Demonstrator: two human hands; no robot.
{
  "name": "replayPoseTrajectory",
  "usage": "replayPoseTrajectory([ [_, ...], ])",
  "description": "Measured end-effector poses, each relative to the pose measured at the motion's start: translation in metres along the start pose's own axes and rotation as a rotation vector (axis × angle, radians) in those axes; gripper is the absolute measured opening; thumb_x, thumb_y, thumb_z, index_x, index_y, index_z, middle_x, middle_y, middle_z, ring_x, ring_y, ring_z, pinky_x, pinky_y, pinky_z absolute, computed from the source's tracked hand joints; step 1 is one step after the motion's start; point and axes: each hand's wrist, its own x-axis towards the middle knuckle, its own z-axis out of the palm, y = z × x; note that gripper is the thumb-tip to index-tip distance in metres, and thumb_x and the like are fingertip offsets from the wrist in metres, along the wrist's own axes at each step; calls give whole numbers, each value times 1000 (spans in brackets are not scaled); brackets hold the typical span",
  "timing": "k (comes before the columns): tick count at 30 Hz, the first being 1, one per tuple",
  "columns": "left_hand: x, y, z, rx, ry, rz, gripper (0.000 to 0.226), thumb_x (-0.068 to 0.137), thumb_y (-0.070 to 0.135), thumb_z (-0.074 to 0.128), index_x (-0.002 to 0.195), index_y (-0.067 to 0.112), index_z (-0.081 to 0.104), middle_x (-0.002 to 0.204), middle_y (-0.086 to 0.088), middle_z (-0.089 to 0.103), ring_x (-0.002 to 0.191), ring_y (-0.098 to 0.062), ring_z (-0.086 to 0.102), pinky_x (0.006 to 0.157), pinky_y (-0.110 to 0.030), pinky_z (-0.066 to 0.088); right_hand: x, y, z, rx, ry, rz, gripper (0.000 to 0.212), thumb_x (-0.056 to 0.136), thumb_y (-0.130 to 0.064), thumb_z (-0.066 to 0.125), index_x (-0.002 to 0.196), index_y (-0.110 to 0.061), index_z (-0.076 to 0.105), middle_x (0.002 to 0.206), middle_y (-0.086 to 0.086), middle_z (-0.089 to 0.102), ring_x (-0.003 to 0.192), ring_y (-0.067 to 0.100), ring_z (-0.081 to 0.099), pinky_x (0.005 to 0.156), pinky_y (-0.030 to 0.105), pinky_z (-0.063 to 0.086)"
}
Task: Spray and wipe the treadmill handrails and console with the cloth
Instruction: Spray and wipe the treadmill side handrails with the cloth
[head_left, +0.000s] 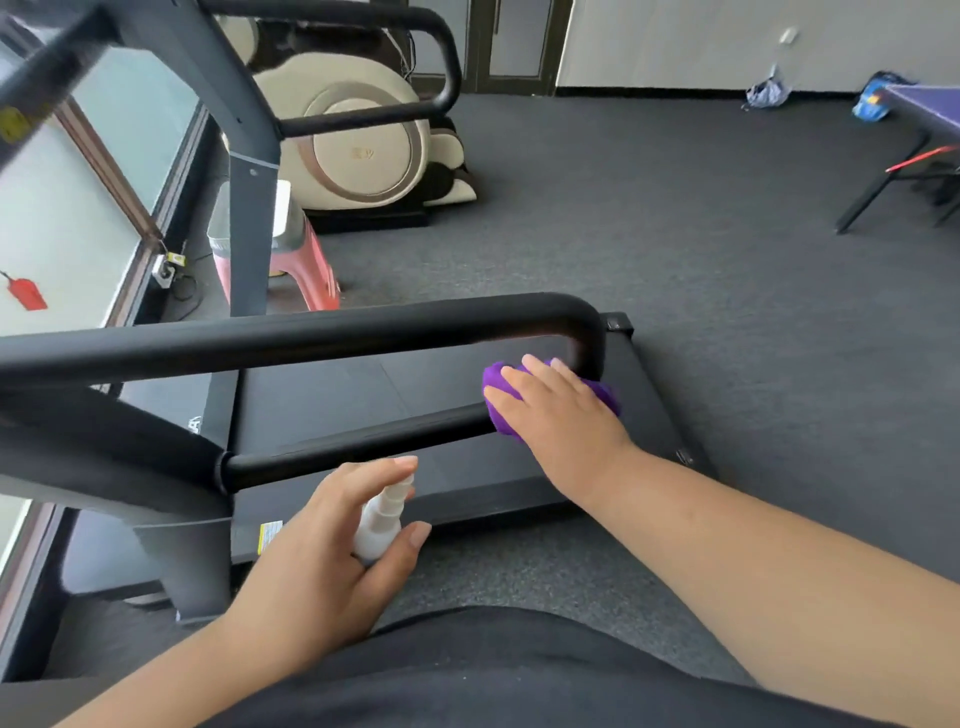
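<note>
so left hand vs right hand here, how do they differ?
Left hand is curled round the white spray bottle, forefinger over its nozzle; right hand lies flat with straight fingers on the purple cloth. Left hangs just below the lower handrail bar without touching it; right presses the cloth onto that bar near its bend. Left sits nearer the camera, right reaches further out. Both are bare.
</note>
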Motion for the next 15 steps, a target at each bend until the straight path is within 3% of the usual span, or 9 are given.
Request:
replayPoseTrajectory([
  [1, 2, 8, 7, 11, 5, 1, 62, 84, 39, 61, 137, 51, 31, 113, 22, 55, 95, -6, 64, 74, -28, 52, -4, 2, 8, -60, -49, -35, 76, 74, -8, 74, 145, -16, 46, 144, 14, 48, 135, 38, 42, 115, 49, 32],
  [4, 4, 30, 28, 38, 22, -10, 59, 87, 44, 60, 138, 52, 30, 114, 22, 54, 93, -7, 65, 70, -28, 53, -19, 6, 28, -81, -159, -85, 72, 97, -12, 47, 158, -14, 8, 164, 17, 11, 150, 36, 12, 122, 46, 6],
  [6, 1, 43, 43, 55, 26, -29, 52, 92, 51, 53, 138, 50, 30, 117, 23, 53, 96, -3, 64, 75, -24, 52, -24, 8, 31, 18, -168, -75, 74, 99, -7, 44, 158, -15, 0, 165, 14, 1, 152, 33, 2, 123, 44, 0],
  [9, -6, 64, 63, 91, 49, -96, 50, 92, 52, 52, 138, 51, 31, 115, 24, 54, 98, 7, 59, 82, -9, 45, -33, 13, 29, 197, -157, -123, 75, 98, -5, 48, 158, -19, 5, 166, 7, 4, 153, 27, 2, 122, 38, 0],
  [12, -14, 83, 76, 123, 95, -166, 60, 84, 41, 61, 136, 53, 33, 113, 21, 57, 100, 7, 61, 89, -5, 41, -47, 23, 27, 407, -125, -147, 70, 99, -5, 46, 158, -24, 13, 165, -1, 14, 151, 21, 12, 121, 32, 11],
  [15, -20, 98, 85, 143, 157, -208, 61, 81, 40, 62, 133, 56, 35, 115, 25, 56, 98, 3, 64, 84, -12, 47, -50, 29, 19, 534, 126, -157, 57, 96, -9, 38, 152, -19, 36, 157, 4, 36, 143, 25, 36, 116, 40, 33],
])
